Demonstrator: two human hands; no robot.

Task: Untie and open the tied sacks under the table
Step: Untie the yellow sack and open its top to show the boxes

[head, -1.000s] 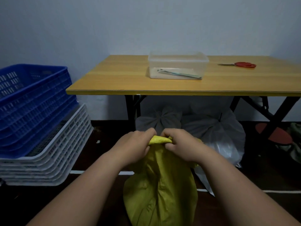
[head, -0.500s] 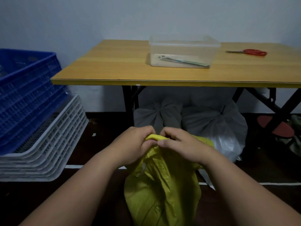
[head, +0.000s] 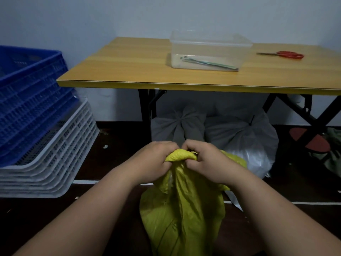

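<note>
Head view: your left hand (head: 156,161) and right hand (head: 206,161) pinch the yellow sack (head: 182,209) at its bunched neck; it is soft, probably light, so hold just below the tie.

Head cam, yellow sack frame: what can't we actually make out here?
- Tie on the yellow sack, head view: both the left hand and right hand cover its gathered neck.
- Contents of the two grey sacks: opaque, shadowed by the table.
- Flat items inside the clear plastic box: too small and hazy to identify.
- Blue crate: cut off by the left edge.
</note>
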